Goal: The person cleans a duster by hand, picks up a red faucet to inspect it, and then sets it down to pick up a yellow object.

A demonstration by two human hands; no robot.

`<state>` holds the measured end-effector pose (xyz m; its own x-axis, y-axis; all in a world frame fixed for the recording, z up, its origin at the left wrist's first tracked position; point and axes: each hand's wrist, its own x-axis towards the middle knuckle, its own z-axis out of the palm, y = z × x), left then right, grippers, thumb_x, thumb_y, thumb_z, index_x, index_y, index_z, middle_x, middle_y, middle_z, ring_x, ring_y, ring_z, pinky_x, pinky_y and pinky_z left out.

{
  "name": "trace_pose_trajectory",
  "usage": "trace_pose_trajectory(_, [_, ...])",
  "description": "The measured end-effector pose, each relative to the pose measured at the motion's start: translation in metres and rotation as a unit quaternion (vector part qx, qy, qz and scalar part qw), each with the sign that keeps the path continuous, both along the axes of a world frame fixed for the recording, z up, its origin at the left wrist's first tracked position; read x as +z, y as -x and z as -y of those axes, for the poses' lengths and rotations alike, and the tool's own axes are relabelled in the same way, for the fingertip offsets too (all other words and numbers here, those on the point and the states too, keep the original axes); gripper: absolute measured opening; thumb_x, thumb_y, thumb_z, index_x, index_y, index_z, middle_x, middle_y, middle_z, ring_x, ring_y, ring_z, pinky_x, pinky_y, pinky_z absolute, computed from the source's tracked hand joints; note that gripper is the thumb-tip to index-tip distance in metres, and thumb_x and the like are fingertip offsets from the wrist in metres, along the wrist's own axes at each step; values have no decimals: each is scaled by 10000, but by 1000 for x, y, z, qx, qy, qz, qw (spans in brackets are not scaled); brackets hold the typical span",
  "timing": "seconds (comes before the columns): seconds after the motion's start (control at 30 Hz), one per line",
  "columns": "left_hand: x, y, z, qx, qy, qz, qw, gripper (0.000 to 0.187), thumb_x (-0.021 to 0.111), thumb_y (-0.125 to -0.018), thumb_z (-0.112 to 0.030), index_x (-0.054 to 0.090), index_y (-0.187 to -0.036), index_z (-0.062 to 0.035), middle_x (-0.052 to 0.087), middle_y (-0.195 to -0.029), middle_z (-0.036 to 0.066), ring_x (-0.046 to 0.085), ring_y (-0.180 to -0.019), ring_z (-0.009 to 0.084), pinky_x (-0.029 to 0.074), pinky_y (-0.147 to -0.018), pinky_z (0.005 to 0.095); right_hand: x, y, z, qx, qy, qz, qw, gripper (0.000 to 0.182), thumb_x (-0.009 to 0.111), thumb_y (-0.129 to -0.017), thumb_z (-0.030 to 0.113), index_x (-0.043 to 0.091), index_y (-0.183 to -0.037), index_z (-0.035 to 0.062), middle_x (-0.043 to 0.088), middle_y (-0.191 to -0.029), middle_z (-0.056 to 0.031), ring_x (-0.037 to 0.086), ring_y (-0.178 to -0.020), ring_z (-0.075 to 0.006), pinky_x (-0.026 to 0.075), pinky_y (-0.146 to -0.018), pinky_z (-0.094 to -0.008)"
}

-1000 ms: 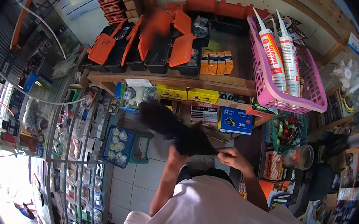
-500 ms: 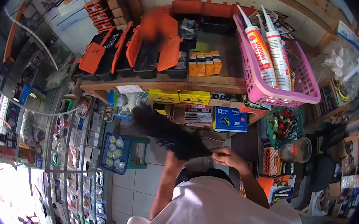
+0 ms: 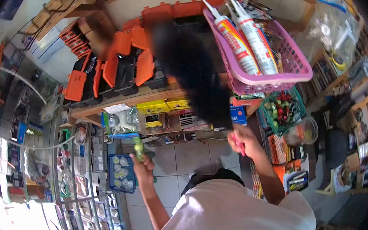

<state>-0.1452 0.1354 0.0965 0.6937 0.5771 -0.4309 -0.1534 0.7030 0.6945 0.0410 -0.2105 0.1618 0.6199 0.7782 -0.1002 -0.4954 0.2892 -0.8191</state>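
Note:
My left hand (image 3: 143,167) is closed around a small yellow-green bottle (image 3: 139,149), held upright beside a blue basket of round containers. My right hand (image 3: 245,141) grips the pink handle (image 3: 239,144) of a dark, fluffy duster (image 3: 193,74). The duster slants up and to the left from that hand, blurred by motion, over the wooden shelf edge and in front of the black and orange boxes. It hides part of the shelf behind it.
Open orange-lidded black boxes (image 3: 124,74) line the shelf (image 3: 116,104). A pink basket (image 3: 274,82) with sealant tubes (image 3: 254,41) stands at its right. Below are a green basket (image 3: 300,108) and a blue basket (image 3: 123,187). Metal racks stand at the left.
The duster has swung up and right, onto the upper shelf. My hands have moved apart, and the bottle in my left hand now shows. The view has shifted.

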Motion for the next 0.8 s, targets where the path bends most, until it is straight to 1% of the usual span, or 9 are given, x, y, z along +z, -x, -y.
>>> trace_pose_trajectory(0.17, [-34, -46, 61, -176, -113, -151, 966, 522, 335, -949, -596, 485, -797, -119, 390, -591, -24, 358, -472, 97, 309, -448, 246, 29, -53, -54, -98, -15, -33, 995, 185, 563, -922, 305, 509, -939, 128, 526, -733, 8, 417, -465, -72, 313, -398, -218])
trace_pose_trajectory(0.23, [-51, -61, 79, -256, -140, -135, 947, 509, 339, -953, -584, 480, -807, -117, 395, -594, -22, 366, -473, 100, 316, -446, 253, 16, -81, -72, -160, -17, -119, 980, 179, 598, -905, 283, 523, -921, 121, 558, -731, -6, 434, -463, -83, 335, -402, -235])
trace_pose_trajectory(0.37, [-64, -90, 111, -430, -205, -114, 872, 474, 345, -964, -555, 473, -845, -114, 412, -600, -17, 394, -484, 96, 338, -449, 258, 11, -103, -91, -89, -68, -86, 990, 282, 622, -885, 360, 578, -834, 85, 634, -816, -48, 496, -528, -97, 390, -440, -255])
trace_pose_trajectory(0.43, [-68, -102, 119, -465, -214, -127, 850, 459, 348, -967, -545, 473, -854, -119, 422, -603, -17, 403, -486, 95, 339, -448, 253, 30, -92, -92, -135, 56, -65, 987, 430, 635, -851, 464, 571, -1012, 70, 650, -1023, -126, 617, -708, -185, 474, -509, -276])
trace_pose_trajectory(0.53, [-62, -123, 134, -493, -239, -132, 826, 435, 356, -970, -532, 471, -857, -128, 438, -609, -19, 418, -492, 95, 347, -453, 248, 11, -95, -82, -79, 18, -90, 993, 780, 618, -797, 608, 376, -1312, 75, 542, -1237, -184, 557, -1100, -294, 517, -756, -442])
trace_pose_trajectory(0.57, [-56, -132, 138, -487, -258, -127, 825, 427, 361, -970, -528, 468, -850, -132, 445, -613, -21, 424, -496, 96, 352, -458, 247, -10, -102, -84, -80, 42, -101, 991, 798, 593, -798, 638, 387, -1315, 66, 535, -1227, -184, 561, -1086, -284, 470, -841, -454])
trace_pose_trajectory(0.63, [-51, -149, 143, -482, -263, -130, 825, 424, 363, -970, -528, 468, -846, -136, 443, -609, -24, 422, -492, 97, 348, -456, 247, -1, -78, -58, -114, 28, -29, 993, 828, 560, -803, 663, 376, -1321, 45, 518, -1230, -179, 556, -1085, -274, 437, -877, -407])
trace_pose_trajectory(0.67, [-49, -160, 144, -466, -271, -123, 833, 422, 364, -970, -527, 468, -841, -139, 441, -605, -27, 420, -488, 98, 343, -454, 247, -4, -67, -49, -183, 93, -23, 978, 792, 531, -819, 666, 403, -1308, 56, 530, -1226, -137, 557, -1077, -228, 411, -880, -361])
trace_pose_trajectory(0.8, [-51, -212, 133, -466, -345, -55, 813, 408, 395, -964, -516, 486, -847, -136, 439, -593, -27, 415, -481, 87, 315, -434, 237, -38, -27, 13, -245, 114, -40, 962, 622, 513, -889, 554, 443, -1319, 110, 564, -1216, -63, 562, -1066, -166, 397, -900, -354])
